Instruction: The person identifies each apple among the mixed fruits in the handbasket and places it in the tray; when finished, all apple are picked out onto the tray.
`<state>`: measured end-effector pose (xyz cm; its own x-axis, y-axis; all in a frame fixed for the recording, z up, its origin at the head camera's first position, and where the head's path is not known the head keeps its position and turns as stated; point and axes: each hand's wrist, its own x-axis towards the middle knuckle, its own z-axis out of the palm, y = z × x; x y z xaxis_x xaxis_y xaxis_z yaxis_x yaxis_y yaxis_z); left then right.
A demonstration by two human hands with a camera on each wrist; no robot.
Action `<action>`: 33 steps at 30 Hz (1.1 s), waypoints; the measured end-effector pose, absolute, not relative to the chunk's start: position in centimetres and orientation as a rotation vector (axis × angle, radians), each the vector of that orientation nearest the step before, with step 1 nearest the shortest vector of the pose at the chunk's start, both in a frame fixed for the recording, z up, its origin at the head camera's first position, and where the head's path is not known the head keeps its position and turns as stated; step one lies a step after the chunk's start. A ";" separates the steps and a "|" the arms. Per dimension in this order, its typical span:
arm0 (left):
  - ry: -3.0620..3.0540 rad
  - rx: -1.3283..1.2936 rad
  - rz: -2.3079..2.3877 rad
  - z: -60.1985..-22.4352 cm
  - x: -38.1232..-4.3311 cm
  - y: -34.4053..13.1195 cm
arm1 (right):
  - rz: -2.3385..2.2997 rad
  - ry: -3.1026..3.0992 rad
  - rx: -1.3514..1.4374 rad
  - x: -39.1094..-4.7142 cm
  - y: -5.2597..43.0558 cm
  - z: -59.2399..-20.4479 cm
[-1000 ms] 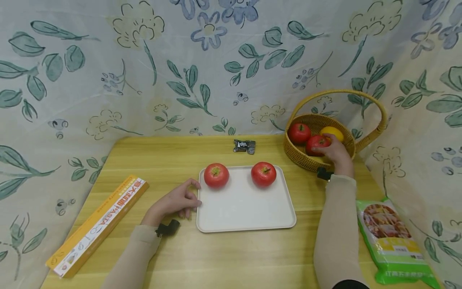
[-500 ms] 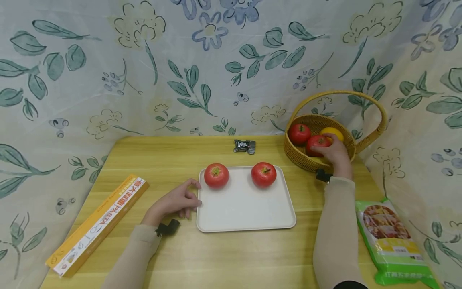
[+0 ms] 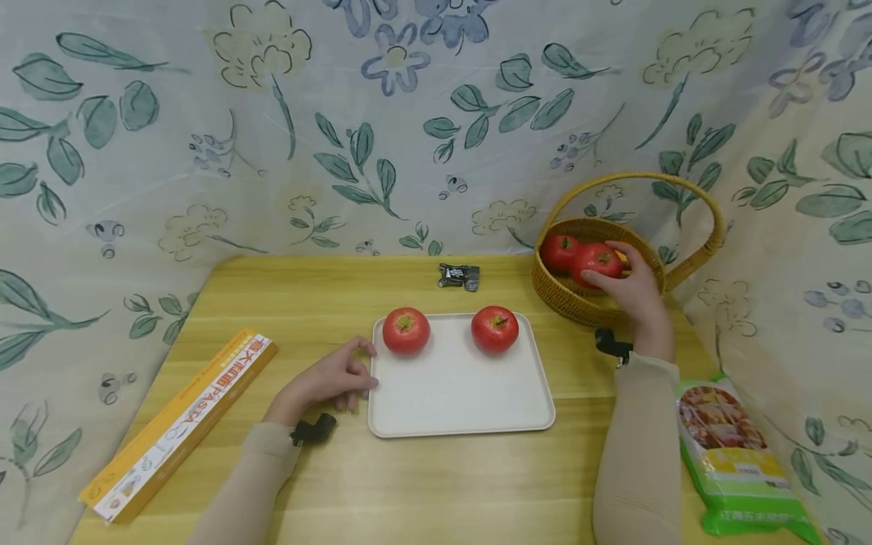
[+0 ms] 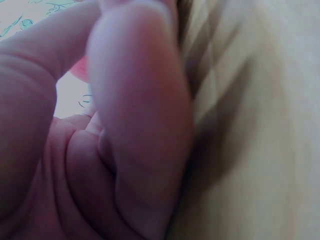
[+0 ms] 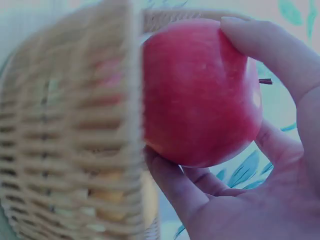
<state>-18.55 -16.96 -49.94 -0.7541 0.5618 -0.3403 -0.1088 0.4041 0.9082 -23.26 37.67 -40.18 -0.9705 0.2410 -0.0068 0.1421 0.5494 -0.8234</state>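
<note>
In the head view my right hand grips a red apple at the mouth of a wicker basket. The right wrist view shows thumb and fingers around this apple, beside the basket's woven wall. Another red apple lies in the basket. A white tray bears two red apples, one at its upper left and one at its upper right. My left hand rests loosely curled at the tray's left rim, thumb and index fingertips touching the edge.
A pasta box lies slanted on the left of the wooden table. Near the back edge is a small black packet. A green and yellow food bag lies at the right. The basket's handle arches overhead.
My right hand has raised the apple slightly in the basket, and the yellow fruit beside it is now hidden in the head view. The left hand and tray stay put.
</note>
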 end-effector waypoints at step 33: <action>2.045 0.389 1.377 -50.1 -18.6 -17.1 | 1.858 -2.939 0.779 -18.5 18.3 -38.9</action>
<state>-18.62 -17.12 -50.11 -0.7548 0.5619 -0.3385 -0.1024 0.4088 0.9069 -18.48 18.31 -38.93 -0.8210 -0.5583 -0.1194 -0.1314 0.3883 -0.9121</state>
